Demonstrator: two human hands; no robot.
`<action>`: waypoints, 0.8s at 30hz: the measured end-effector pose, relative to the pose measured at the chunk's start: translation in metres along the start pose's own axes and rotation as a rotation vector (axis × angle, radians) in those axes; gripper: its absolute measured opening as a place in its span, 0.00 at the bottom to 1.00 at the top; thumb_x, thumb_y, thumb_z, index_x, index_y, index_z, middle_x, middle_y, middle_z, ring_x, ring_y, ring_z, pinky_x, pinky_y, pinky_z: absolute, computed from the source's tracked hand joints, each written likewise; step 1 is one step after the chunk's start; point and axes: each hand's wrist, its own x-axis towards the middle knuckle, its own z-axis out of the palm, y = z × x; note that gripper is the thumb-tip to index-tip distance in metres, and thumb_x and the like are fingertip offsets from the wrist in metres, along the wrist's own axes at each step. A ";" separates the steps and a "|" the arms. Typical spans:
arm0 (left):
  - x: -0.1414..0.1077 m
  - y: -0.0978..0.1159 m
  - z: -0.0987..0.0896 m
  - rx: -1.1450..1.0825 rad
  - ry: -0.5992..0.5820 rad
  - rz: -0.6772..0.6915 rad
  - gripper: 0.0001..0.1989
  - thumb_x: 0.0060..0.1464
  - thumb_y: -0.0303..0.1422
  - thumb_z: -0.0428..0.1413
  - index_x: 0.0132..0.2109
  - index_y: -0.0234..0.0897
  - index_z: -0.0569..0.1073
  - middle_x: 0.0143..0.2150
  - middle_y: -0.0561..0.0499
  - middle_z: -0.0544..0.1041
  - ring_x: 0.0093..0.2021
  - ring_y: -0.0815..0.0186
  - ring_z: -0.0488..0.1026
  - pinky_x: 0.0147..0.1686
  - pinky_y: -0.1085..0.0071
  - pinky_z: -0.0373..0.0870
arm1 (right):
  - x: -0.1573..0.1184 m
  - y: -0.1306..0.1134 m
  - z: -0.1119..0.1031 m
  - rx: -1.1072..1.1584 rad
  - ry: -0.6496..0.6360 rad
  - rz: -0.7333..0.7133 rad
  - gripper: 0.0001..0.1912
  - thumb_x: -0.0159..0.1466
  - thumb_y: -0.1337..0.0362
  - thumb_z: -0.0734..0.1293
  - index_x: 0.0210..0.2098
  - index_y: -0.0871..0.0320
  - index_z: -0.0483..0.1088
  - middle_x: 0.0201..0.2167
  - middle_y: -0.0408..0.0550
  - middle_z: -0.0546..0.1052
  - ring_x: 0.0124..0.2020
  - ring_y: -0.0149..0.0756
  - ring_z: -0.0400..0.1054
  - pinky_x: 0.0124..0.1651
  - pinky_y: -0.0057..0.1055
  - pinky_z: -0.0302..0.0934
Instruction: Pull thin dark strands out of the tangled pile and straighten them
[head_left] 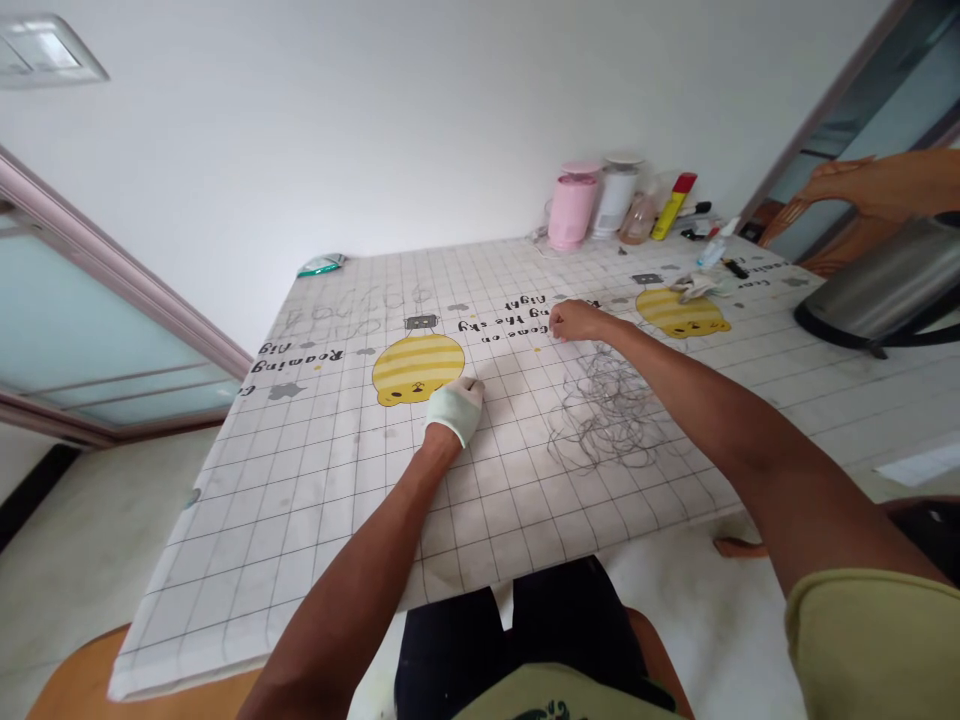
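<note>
A pale green glove covers my left hand [455,405], which rests closed on the checked tablecloth [495,500], beside a printed yellow bear. Its fingers are curled under, and what they hold, if anything, is hidden. Bare and closed, my right hand [571,321] is over the printed lettering farther back. Its fingertips are pressed together, with anything between them too small to make out. A loose tangle of thin dark strands [611,415] is spread on the cloth below my right forearm.
A pink cylinder-shaped device [572,210], a white one [616,200], a bottle [638,218] and a yellow-red can [673,207] stand by the wall. A metal kettle [885,285] is at right. A green packet [321,265] lies at the back left corner.
</note>
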 end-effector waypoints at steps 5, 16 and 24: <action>0.001 -0.001 0.001 0.024 -0.003 0.019 0.16 0.67 0.36 0.49 0.36 0.41 0.80 0.40 0.46 0.83 0.40 0.59 0.76 0.37 0.69 0.65 | -0.008 -0.003 -0.005 0.007 -0.026 0.001 0.06 0.59 0.75 0.74 0.30 0.59 0.76 0.30 0.50 0.82 0.29 0.35 0.74 0.30 0.26 0.60; -0.005 0.004 -0.004 -0.061 -0.009 -0.016 0.16 0.68 0.36 0.49 0.40 0.43 0.82 0.41 0.48 0.83 0.43 0.58 0.77 0.42 0.69 0.68 | -0.026 -0.029 0.012 0.370 -0.059 0.001 0.07 0.64 0.77 0.70 0.31 0.61 0.76 0.32 0.51 0.83 0.26 0.28 0.70 0.22 0.22 0.53; -0.010 0.021 -0.009 -0.125 0.115 0.102 0.27 0.60 0.35 0.63 0.66 0.44 0.73 0.60 0.46 0.78 0.54 0.57 0.75 0.58 0.68 0.67 | -0.070 -0.088 0.022 0.820 -0.281 -0.009 0.02 0.65 0.73 0.73 0.35 0.63 0.77 0.32 0.54 0.81 0.29 0.32 0.73 0.27 0.24 0.63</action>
